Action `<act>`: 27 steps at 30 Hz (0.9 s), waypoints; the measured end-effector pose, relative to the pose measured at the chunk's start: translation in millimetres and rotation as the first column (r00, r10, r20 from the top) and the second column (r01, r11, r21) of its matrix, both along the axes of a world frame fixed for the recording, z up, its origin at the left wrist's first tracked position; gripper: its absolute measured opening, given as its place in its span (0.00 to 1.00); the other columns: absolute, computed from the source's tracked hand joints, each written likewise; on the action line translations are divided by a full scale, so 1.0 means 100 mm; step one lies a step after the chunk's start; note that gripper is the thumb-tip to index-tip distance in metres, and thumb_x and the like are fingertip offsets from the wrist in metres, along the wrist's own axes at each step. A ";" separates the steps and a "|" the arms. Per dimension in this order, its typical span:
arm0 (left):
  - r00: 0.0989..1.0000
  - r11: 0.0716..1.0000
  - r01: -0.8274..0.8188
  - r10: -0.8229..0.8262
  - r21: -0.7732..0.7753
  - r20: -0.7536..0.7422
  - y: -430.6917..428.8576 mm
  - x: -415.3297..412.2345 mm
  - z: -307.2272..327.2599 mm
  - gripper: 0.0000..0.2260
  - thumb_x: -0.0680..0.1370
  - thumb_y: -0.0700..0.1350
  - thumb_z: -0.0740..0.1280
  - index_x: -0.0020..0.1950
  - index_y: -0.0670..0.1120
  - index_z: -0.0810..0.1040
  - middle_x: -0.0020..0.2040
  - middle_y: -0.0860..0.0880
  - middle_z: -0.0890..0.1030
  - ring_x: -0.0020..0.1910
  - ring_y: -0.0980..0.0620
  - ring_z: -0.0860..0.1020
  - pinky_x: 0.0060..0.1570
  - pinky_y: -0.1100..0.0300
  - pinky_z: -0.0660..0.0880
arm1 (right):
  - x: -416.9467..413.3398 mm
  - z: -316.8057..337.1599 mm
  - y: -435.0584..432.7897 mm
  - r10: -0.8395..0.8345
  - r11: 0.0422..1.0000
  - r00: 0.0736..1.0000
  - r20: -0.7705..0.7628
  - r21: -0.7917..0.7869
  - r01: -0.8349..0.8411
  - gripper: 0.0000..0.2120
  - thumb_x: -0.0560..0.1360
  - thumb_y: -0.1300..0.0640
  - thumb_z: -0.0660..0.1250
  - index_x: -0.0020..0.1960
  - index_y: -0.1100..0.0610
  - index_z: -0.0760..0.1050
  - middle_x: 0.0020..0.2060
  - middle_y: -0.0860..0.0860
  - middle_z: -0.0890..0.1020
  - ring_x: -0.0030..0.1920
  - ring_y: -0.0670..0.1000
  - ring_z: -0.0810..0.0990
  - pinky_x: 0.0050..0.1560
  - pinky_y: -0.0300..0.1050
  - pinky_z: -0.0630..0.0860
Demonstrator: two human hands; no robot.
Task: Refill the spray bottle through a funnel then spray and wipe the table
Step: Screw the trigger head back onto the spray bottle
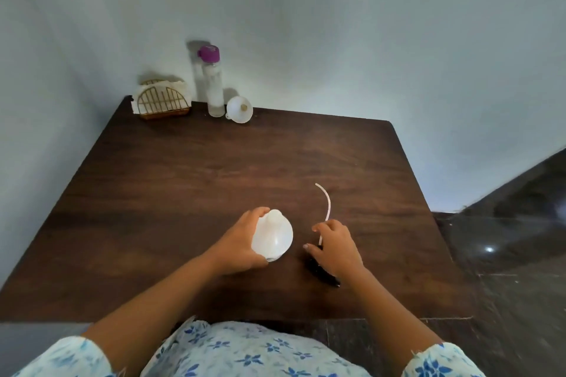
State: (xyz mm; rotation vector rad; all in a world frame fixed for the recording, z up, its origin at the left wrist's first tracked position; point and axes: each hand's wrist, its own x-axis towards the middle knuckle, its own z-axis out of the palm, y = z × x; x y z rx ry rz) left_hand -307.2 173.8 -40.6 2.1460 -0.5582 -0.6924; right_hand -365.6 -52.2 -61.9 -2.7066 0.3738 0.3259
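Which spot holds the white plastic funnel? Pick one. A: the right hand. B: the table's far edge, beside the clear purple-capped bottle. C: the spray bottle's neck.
B: the white plastic funnel sits at the far edge of the dark wooden table, beside the clear purple-capped bottle.

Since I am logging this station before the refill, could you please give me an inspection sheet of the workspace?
Surface: dark wooden table, grain showing.
Job's things: white spray bottle upright, its top off; black spray head with curved dip tube beside it; white funnel on its side at the far edge; clear water bottle, purple cap on, upright next to the funnel.
Clutter: wire napkin holder with napkins, far left corner.
Grippers: left hand grips the spray bottle; right hand holds the spray head.
Cables: nothing seen.
Surroundings: pale wall behind; dark floor at right.
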 end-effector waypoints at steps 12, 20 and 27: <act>0.911 0.928 -0.369 0.371 -0.047 0.183 -0.35 -0.26 -0.09 0.26 0.72 0.47 0.70 0.68 0.48 0.66 0.65 0.49 0.71 0.61 0.50 0.70 0.56 0.61 0.67 | -0.35 -0.19 -0.10 0.213 0.955 0.971 -0.110 -0.188 -0.231 0.32 0.73 0.40 0.63 0.73 0.46 0.56 0.60 0.53 0.71 0.61 0.55 0.68 0.60 0.53 0.67; 0.899 0.910 -0.407 0.414 -0.080 0.140 -0.34 -0.23 -0.06 0.22 0.73 0.55 0.66 0.65 0.53 0.70 0.62 0.53 0.74 0.59 0.53 0.71 0.57 0.57 0.71 | -0.27 -0.02 -0.12 0.266 0.963 0.960 0.091 -0.071 -0.261 0.30 0.74 0.48 0.59 0.75 0.47 0.55 0.55 0.51 0.73 0.63 0.54 0.63 0.60 0.48 0.69; 0.903 0.912 -0.401 0.409 -0.085 0.132 -0.34 -0.17 -0.06 0.18 0.74 0.52 0.68 0.64 0.54 0.72 0.62 0.51 0.75 0.60 0.51 0.72 0.59 0.53 0.72 | -0.39 0.31 -0.15 0.261 0.957 0.816 0.516 -0.028 -0.289 0.27 0.68 0.62 0.73 0.65 0.49 0.73 0.36 0.47 0.71 0.43 0.48 0.66 0.36 0.34 0.67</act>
